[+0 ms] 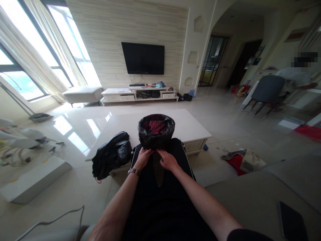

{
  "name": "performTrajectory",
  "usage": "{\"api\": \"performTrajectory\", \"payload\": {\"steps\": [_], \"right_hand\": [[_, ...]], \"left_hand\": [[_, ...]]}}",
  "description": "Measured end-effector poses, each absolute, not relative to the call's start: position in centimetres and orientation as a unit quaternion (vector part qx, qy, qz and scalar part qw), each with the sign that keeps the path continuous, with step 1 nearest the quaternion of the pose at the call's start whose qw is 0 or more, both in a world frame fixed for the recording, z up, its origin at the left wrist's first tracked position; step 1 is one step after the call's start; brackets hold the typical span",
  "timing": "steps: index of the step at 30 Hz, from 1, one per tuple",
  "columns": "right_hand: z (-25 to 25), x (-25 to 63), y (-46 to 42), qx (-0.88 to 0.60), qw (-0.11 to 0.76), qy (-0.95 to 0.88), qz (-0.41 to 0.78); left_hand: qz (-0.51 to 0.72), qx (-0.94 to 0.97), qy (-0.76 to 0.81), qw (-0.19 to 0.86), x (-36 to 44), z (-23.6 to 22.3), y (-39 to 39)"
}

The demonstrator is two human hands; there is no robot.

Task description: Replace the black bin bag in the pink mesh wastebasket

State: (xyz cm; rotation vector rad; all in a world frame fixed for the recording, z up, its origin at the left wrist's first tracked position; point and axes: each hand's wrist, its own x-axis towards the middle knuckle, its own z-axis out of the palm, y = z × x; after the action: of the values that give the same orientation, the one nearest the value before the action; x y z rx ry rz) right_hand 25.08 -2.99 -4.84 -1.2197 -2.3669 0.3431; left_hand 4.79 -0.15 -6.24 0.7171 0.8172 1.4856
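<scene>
A black plastic trash bag (143, 133) lines or covers a round, open-topped container that rests at my knees against the near side of the white coffee table. A pink-red patterned surface (156, 126) shows inside it; I cannot tell whether that is the container's wall or something in it. My left hand (142, 158), a watch on its wrist, closes its fingers on the bag's near lower edge. Beside it my right hand (168, 160) pinches the same edge, where a thin red strip shows between the hands. The fingertips are partly hidden.
Another bulky black plastic bag (112, 155) lies on the left end of the coffee table (185, 124). A cloth bag (247, 162) is on the floor at right. A phone (292, 221) lies on the sofa. Far right, a person (293, 78) is by a chair (268, 87).
</scene>
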Motion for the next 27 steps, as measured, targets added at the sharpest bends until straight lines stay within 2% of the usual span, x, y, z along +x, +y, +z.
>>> {"api": "performTrajectory", "payload": {"steps": [11, 17, 22, 27], "right_hand": [[-4.8, 25.1, -3.2, -0.438, 0.243, -0.857, 0.116], [-3.2, 25.0, -3.1, -0.411, 0.342, -0.843, 0.064], [0.8, 24.3, -1.3, -0.434, 0.422, -0.795, 0.034], [4.4, 23.4, 1.3, -0.447, 0.357, -0.817, 0.076]], "left_hand": [[0.638, 0.289, 0.346, 0.624, 4.5, -6.6, 0.3], [0.652, 0.271, 0.345, 0.618, 4.4, -6.7, 0.5], [0.665, 0.255, 0.344, 0.612, 4.5, -6.8, 0.7], [0.662, 0.246, 0.343, 0.620, 4.5, -6.7, 0.7]]}}
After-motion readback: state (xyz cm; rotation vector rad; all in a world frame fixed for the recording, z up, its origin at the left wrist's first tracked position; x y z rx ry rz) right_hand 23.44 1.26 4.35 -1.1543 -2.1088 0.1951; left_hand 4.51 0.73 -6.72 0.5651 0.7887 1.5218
